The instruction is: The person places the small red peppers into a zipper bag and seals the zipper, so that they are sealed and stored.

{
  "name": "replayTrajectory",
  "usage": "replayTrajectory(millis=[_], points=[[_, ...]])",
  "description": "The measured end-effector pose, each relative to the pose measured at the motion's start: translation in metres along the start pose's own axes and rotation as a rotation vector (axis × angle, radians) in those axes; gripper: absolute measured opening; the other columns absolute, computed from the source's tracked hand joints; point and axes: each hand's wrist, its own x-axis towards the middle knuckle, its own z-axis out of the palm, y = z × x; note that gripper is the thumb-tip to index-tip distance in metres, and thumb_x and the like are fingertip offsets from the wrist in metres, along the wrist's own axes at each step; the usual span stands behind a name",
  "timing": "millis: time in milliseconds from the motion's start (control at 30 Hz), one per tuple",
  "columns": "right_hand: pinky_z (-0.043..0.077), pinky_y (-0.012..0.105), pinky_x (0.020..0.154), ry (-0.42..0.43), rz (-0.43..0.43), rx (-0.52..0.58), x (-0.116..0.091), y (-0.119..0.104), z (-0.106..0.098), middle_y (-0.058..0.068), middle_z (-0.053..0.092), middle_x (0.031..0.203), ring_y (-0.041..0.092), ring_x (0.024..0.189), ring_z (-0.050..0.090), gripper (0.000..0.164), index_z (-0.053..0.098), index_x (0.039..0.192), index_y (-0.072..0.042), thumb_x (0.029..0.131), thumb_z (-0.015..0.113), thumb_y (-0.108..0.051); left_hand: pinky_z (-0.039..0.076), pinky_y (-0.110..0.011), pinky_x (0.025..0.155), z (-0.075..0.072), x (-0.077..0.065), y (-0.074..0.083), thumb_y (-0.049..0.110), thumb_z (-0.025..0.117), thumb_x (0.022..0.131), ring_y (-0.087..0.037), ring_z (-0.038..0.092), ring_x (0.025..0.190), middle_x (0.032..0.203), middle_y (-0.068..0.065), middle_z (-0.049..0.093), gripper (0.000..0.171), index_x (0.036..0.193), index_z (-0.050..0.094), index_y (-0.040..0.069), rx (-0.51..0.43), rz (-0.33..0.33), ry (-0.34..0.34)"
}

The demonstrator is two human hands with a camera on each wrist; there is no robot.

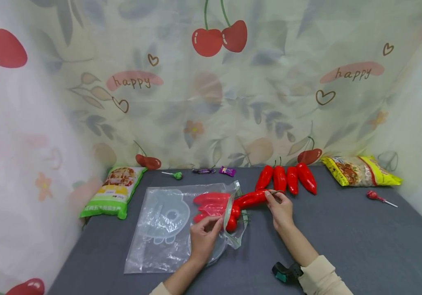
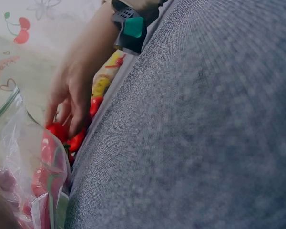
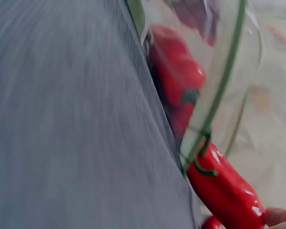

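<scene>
A clear zip bag [image 1: 163,254] lies flat on the table, its mouth facing right and held up. Several glossy red chili peppers [image 1: 211,199] lie inside it, with stems poking out at the mouth. My left hand [image 1: 204,235] pinches the near edge of that mouth between thumb and fingers. My right hand [image 1: 281,209] grips the right end of another red chili pepper [image 1: 249,199], whose left end is at the bag's opening. In the right wrist view, a red pepper [image 3: 229,191] lies at the green zip strip [image 3: 224,86], against my fingertips [image 3: 279,217].
Several more red peppers [image 1: 279,180] stand in a row at the back. A yellow snack bag [image 1: 360,171] and red lollipop [image 1: 375,196] lie right; a green-white food bag [image 1: 116,190] lies left. A green lollipop [image 1: 177,175] and purple candies [image 1: 227,171] sit along the back wall.
</scene>
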Motion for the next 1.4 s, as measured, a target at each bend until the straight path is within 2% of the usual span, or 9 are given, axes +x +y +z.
replayTrajectory(millis=[233, 433, 633, 767, 900, 1000, 1167, 1267, 1400], points=[[0.051, 0.013, 0.071, -0.041, 0.02, 0.054, -0.001, 0.011, 0.021, -0.015, 0.064, 0.078, -0.004, 0.072, 0.059, 0.034, 0.057, 0.114, 0.008, 0.088, 0.061, -0.013, 0.051, -0.018, 0.054, -0.001, 0.0, -0.002, -0.003, 0.069, 0.077, -0.004, 0.062, 0.06, 0.074, -0.016, 0.07, 0.007, 0.083, 0.069, -0.004, -0.028, 0.002, -0.002], [0.051, 0.014, 0.066, -0.102, -0.014, -0.083, -0.004, 0.02, 0.037, -0.01, 0.068, 0.077, -0.001, 0.066, 0.059, 0.036, 0.063, 0.105, 0.011, 0.08, 0.071, -0.013, 0.051, -0.017, 0.054, -0.005, 0.002, -0.002, -0.003, 0.069, 0.077, -0.002, 0.061, 0.061, 0.074, -0.017, 0.07, 0.007, 0.083, 0.069, -0.005, -0.044, -0.031, -0.013], [0.049, 0.016, 0.064, -0.285, -0.01, -0.272, -0.011, 0.025, 0.049, -0.002, 0.069, 0.077, 0.001, 0.066, 0.058, 0.028, 0.067, 0.097, 0.008, 0.079, 0.071, -0.013, 0.05, -0.018, 0.052, -0.006, 0.004, -0.004, -0.002, 0.067, 0.078, -0.011, 0.062, 0.059, 0.075, -0.017, 0.069, 0.006, 0.084, 0.069, -0.005, -0.053, -0.009, -0.026], [0.053, 0.019, 0.066, -0.331, -0.004, -0.301, -0.011, 0.024, 0.048, 0.006, 0.071, 0.08, 0.003, 0.068, 0.063, 0.027, 0.067, 0.098, 0.01, 0.08, 0.069, -0.011, 0.051, -0.021, 0.052, -0.004, 0.004, -0.004, -0.001, 0.067, 0.079, -0.008, 0.062, 0.06, 0.077, -0.019, 0.069, 0.007, 0.084, 0.068, -0.006, -0.075, -0.003, -0.043], [0.056, 0.025, 0.067, -0.351, -0.002, -0.301, -0.007, 0.017, 0.038, 0.012, 0.071, 0.08, 0.008, 0.068, 0.067, 0.028, 0.065, 0.097, 0.013, 0.08, 0.07, -0.009, 0.051, -0.019, 0.053, -0.003, 0.003, -0.004, 0.0, 0.068, 0.079, -0.001, 0.06, 0.063, 0.079, -0.02, 0.07, 0.009, 0.085, 0.069, -0.006, -0.116, -0.059, -0.061], [0.056, 0.027, 0.066, -0.366, 0.012, -0.326, -0.001, 0.01, 0.029, 0.009, 0.071, 0.075, 0.011, 0.066, 0.067, 0.03, 0.065, 0.096, 0.013, 0.079, 0.07, -0.011, 0.05, -0.017, 0.053, -0.003, 0.003, -0.004, -0.001, 0.068, 0.079, 0.001, 0.058, 0.062, 0.077, -0.02, 0.07, 0.009, 0.085, 0.069, -0.006, -0.128, -0.083, -0.06], [0.056, 0.024, 0.07, -0.32, 0.018, -0.253, 0.013, -0.002, 0.016, -0.003, 0.07, 0.073, 0.008, 0.069, 0.067, 0.036, 0.061, 0.106, 0.012, 0.083, 0.068, -0.015, 0.048, -0.018, 0.05, -0.003, 0.004, -0.003, -0.002, 0.067, 0.078, 0.0, 0.054, 0.058, 0.072, -0.018, 0.068, 0.007, 0.084, 0.069, -0.005, -0.102, -0.054, -0.02], [0.054, 0.02, 0.074, -0.213, -0.009, -0.12, 0.024, -0.008, 0.014, -0.007, 0.069, 0.077, 0.004, 0.073, 0.066, 0.04, 0.054, 0.117, 0.011, 0.085, 0.064, -0.012, 0.049, -0.017, 0.051, -0.003, 0.004, -0.004, -0.001, 0.068, 0.078, 0.001, 0.055, 0.059, 0.073, -0.018, 0.069, 0.007, 0.084, 0.069, -0.005, -0.104, -0.074, -0.014], [0.051, 0.016, 0.08, -0.025, -0.085, -0.089, 0.042, -0.013, 0.014, 0.005, 0.067, 0.104, 0.005, 0.089, 0.062, 0.04, 0.053, 0.123, 0.005, 0.086, 0.062, -0.008, 0.051, -0.017, 0.054, -0.001, 0.0, -0.005, 0.0, 0.069, 0.078, 0.001, 0.058, 0.06, 0.075, -0.019, 0.069, 0.007, 0.084, 0.069, -0.004, -0.126, -0.108, -0.032]])
